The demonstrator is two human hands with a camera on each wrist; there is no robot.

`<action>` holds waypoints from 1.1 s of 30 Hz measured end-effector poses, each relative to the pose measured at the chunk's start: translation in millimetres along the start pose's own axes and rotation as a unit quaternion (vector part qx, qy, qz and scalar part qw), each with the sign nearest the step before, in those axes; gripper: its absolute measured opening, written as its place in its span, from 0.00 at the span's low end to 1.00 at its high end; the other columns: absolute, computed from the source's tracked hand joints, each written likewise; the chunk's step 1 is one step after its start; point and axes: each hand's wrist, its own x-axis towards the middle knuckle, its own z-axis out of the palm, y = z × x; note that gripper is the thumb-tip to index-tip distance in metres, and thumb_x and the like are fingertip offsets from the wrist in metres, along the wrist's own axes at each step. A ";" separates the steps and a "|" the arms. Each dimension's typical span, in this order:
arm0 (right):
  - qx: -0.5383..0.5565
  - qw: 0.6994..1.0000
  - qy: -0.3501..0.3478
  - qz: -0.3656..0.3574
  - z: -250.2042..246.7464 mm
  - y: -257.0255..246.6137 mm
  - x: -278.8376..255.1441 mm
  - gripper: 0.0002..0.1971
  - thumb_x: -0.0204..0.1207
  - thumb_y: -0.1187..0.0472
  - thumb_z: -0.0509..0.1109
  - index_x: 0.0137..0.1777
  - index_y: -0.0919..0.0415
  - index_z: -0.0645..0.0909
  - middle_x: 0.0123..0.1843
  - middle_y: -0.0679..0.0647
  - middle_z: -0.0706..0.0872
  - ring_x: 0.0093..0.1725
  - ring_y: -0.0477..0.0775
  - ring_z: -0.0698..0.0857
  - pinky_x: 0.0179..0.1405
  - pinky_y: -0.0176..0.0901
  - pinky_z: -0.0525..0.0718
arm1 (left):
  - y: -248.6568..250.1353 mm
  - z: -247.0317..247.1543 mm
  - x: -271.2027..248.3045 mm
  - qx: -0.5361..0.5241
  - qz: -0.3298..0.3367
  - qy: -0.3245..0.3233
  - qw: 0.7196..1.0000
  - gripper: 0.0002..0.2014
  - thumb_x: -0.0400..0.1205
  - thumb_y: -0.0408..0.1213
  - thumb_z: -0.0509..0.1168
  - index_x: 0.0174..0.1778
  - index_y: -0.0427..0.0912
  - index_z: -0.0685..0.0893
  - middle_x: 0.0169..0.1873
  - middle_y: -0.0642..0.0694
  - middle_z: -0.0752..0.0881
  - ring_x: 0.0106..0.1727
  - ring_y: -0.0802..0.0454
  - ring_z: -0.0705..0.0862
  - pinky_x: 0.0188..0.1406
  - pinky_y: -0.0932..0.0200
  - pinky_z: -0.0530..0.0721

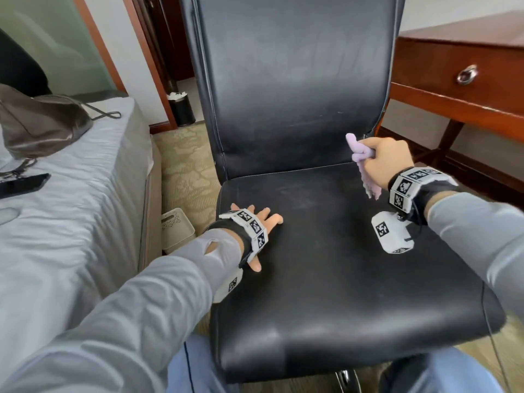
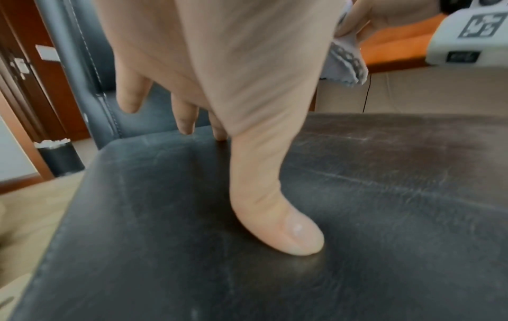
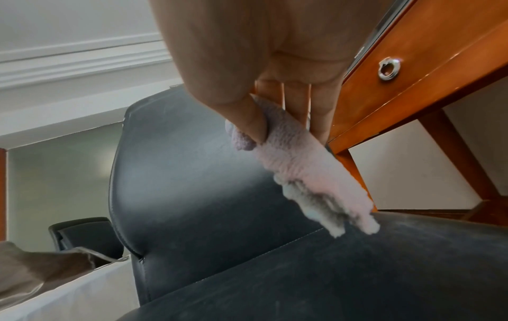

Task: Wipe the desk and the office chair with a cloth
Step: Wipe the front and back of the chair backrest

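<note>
Two hands were over my black office chair (image 1: 297, 109): the left hand (image 1: 256, 225) lay flat, fingers spread, at the seat's nine o'clock; the right hand (image 1: 382, 160) clenched the lilac cloth (image 1: 364, 165) at two o'clock, just beside the wooden desk (image 1: 453, 66).

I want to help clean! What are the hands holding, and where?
The right hand grips the purple cloth around its bunched middle. The left hand holds nothing.
</note>
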 end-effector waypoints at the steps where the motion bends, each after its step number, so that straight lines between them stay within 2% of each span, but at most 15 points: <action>1: 0.001 1.000 0.005 0.005 -3.4 5.0 -0.4 0.21 0.84 0.49 0.55 0.36 0.57 0.82 0.26 0.54 0.86 0.35 0.59 0.88 0.47 0.56 0.87 | 0.1 -4.9 -0.4 0.024 -0.008 -0.005 1.000 0.66 0.58 0.52 0.88 0.85 0.58 0.49 0.89 0.46 0.46 0.87 0.28 0.49 0.72 0.12 0.52; 2: -0.001 1.000 0.010 0.005 -6.3 11.2 -0.4 0.23 0.85 0.47 0.54 0.36 0.58 0.81 0.26 0.54 0.86 0.35 0.60 0.88 0.48 0.56 0.87 | 3.0 -12.6 -2.0 0.044 -0.016 -0.012 0.999 0.64 0.62 0.50 0.86 0.86 0.55 0.48 0.89 0.44 0.45 0.87 0.28 0.47 0.74 0.13 0.51; 4: -0.012 1.000 0.014 0.012 -10.6 23.0 -0.6 0.23 0.85 0.46 0.53 0.37 0.57 0.81 0.26 0.54 0.86 0.35 0.60 0.87 0.50 0.55 0.86 | 18.5 -32.2 -5.7 0.049 -0.028 -0.008 0.998 0.52 0.75 0.42 0.79 0.88 0.49 0.50 0.89 0.41 0.41 0.87 0.29 0.44 0.79 0.18 0.51; 6: -0.009 0.999 0.023 0.030 -13.7 34.1 0.4 0.20 0.84 0.47 0.54 0.38 0.53 0.81 0.25 0.53 0.85 0.34 0.58 0.87 0.49 0.55 0.87 | 45.3 -50.0 -2.4 0.002 -0.012 0.034 0.999 0.47 0.77 0.40 0.76 0.87 0.47 0.55 0.89 0.41 0.42 0.88 0.32 0.46 0.80 0.23 0.56; 8: -0.009 0.998 0.034 0.043 -17.0 42.4 1.7 0.19 0.84 0.48 0.54 0.37 0.52 0.80 0.27 0.52 0.85 0.35 0.59 0.87 0.46 0.53 0.86 | 80.6 -63.4 5.8 -0.085 0.044 0.066 0.993 0.50 0.76 0.52 0.77 0.88 0.50 0.54 0.89 0.44 0.43 0.88 0.36 0.49 0.80 0.28 0.62; 10: -0.024 0.997 0.061 0.039 -23.3 46.4 1.8 0.13 0.83 0.55 0.57 0.40 0.54 0.80 0.32 0.51 0.85 0.38 0.61 0.84 0.42 0.47 0.78 | 119.7 -70.9 16.0 -0.160 0.109 0.062 0.979 0.52 0.76 0.63 0.74 0.89 0.57 0.48 0.89 0.47 0.41 0.89 0.36 0.48 0.81 0.28 0.61; 12: -0.031 0.994 0.101 0.031 -31.6 51.7 0.9 0.10 0.81 0.59 0.59 0.42 0.55 0.79 0.35 0.52 0.85 0.37 0.62 0.81 0.40 0.45 0.72 | 153.9 -76.9 20.3 -0.168 0.147 0.046 0.974 0.53 0.74 0.69 0.71 0.88 0.64 0.45 0.89 0.49 0.41 0.88 0.34 0.49 0.81 0.26 0.59; 14: -0.038 0.991 0.127 0.030 -40.1 58.9 -0.3 0.09 0.82 0.57 0.58 0.43 0.53 0.79 0.36 0.51 0.86 0.37 0.60 0.82 0.39 0.44 0.74 | 171.5 -75.8 26.4 -0.137 0.164 0.031 0.976 0.51 0.73 0.72 0.69 0.87 0.68 0.47 0.89 0.48 0.45 0.87 0.32 0.54 0.79 0.26 0.63; 17: -0.058 0.990 0.126 0.039 -50.3 74.7 -0.4 0.09 0.83 0.55 0.59 0.51 0.53 0.81 0.42 0.54 0.88 0.42 0.61 0.83 0.42 0.45 0.73 | 171.8 -68.9 34.4 -0.093 0.183 0.054 0.977 0.47 0.72 0.72 0.70 0.84 0.68 0.56 0.85 0.48 0.57 0.80 0.34 0.66 0.69 0.35 0.73; 19: -0.061 0.989 0.127 0.055 -53.7 82.1 -3.9 0.11 0.83 0.53 0.59 0.53 0.53 0.82 0.46 0.57 0.89 0.47 0.65 0.85 0.43 0.45 0.74 | 169.4 -68.6 32.8 -0.105 0.183 0.069 0.975 0.40 0.73 0.70 0.70 0.80 0.68 0.63 0.79 0.50 0.64 0.73 0.37 0.69 0.59 0.41 0.72; 21: -0.052 0.988 0.127 0.072 -51.8 86.4 -7.3 0.10 0.83 0.53 0.60 0.52 0.53 0.82 0.46 0.56 0.89 0.48 0.65 0.85 0.43 0.45 0.74 | 168.5 -71.6 31.2 -0.105 0.182 0.071 0.975 0.36 0.74 0.68 0.70 0.76 0.67 0.67 0.72 0.51 0.68 0.68 0.37 0.71 0.56 0.43 0.73; 24: -0.053 0.989 0.119 0.074 -47.0 85.4 -11.5 0.07 0.80 0.56 0.60 0.47 0.54 0.80 0.42 0.55 0.87 0.44 0.63 0.84 0.42 0.45 0.76 | 163.4 -72.0 29.6 -0.110 0.191 0.066 0.973 0.33 0.75 0.66 0.70 0.75 0.66 0.67 0.67 0.52 0.69 0.65 0.39 0.72 0.51 0.45 0.71; 28: -0.040 0.988 0.129 0.074 -50.5 81.6 -15.4 0.09 0.80 0.58 0.60 0.52 0.55 0.82 0.42 0.54 0.87 0.44 0.61 0.84 0.45 0.48 0.83 | 153.7 -64.0 24.6 -0.106 0.201 0.069 0.972 0.31 0.77 0.64 0.68 0.76 0.68 0.66 0.68 0.54 0.69 0.67 0.42 0.70 0.51 0.47 0.69; 31: -0.039 0.985 0.140 0.089 -55.3 80.6 -13.6 0.09 0.79 0.58 0.60 0.48 0.56 0.81 0.40 0.53 0.86 0.43 0.61 0.84 0.40 0.45 0.77 | 151.2 -61.2 20.1 -0.109 0.205 0.068 0.970 0.30 0.78 0.64 0.67 0.75 0.69 0.66 0.68 0.56 0.69 0.68 0.43 0.70 0.52 0.46 0.69; 33: -0.044 0.983 0.148 0.098 -59.8 78.9 -14.7 0.10 0.78 0.57 0.60 0.52 0.55 0.82 0.43 0.55 0.87 0.48 0.65 0.85 0.42 0.44 0.75 | 148.0 -59.1 17.7 -0.111 0.211 0.064 0.969 0.28 0.79 0.63 0.66 0.75 0.70 0.65 0.67 0.56 0.70 0.67 0.44 0.69 0.52 0.47 0.69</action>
